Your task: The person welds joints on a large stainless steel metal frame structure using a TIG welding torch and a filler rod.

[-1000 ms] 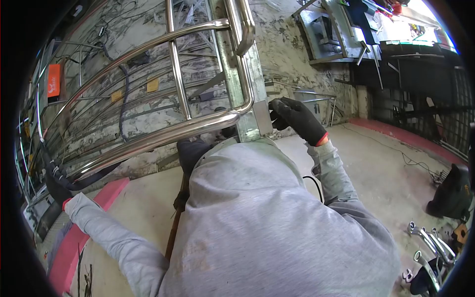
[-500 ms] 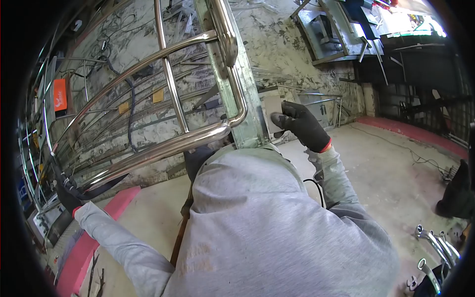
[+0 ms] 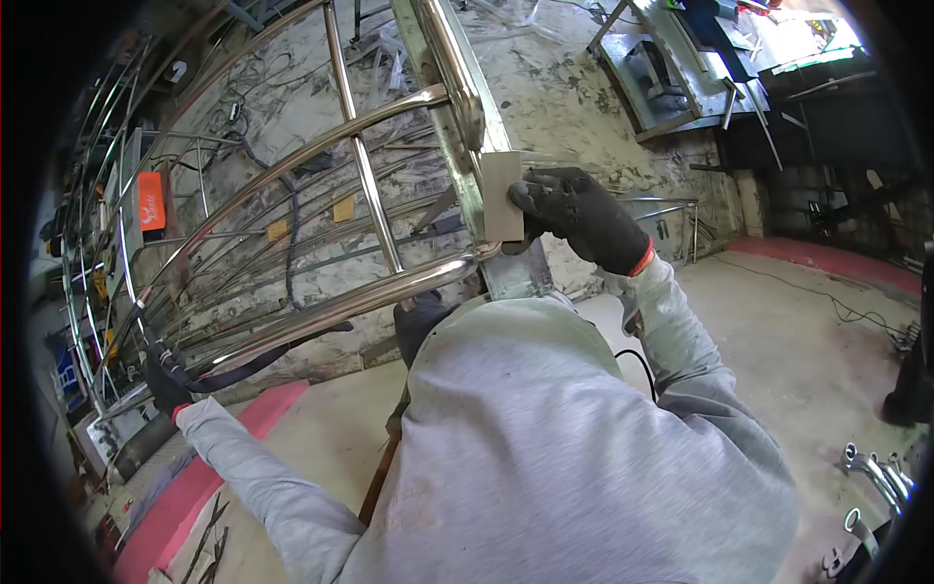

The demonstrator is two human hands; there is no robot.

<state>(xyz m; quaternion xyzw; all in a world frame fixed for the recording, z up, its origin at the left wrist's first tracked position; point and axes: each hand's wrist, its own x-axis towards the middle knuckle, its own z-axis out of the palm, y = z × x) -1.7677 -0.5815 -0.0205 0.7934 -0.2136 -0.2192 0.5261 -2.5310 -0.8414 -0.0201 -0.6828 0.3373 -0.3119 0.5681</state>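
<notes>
Tightly around grey pad (image 3: 502, 195) (right hand (image 3: 576, 216))

Pale concrete floor (image 3: 778, 331) of a metal workshop: a thin black cable (image 3: 856, 311) trails across it at right, bent chrome tubes (image 3: 876, 472) lie at lower right, and dark tools (image 3: 209, 535) lie beside a red-painted kerb (image 3: 224, 448) at left.
</notes>
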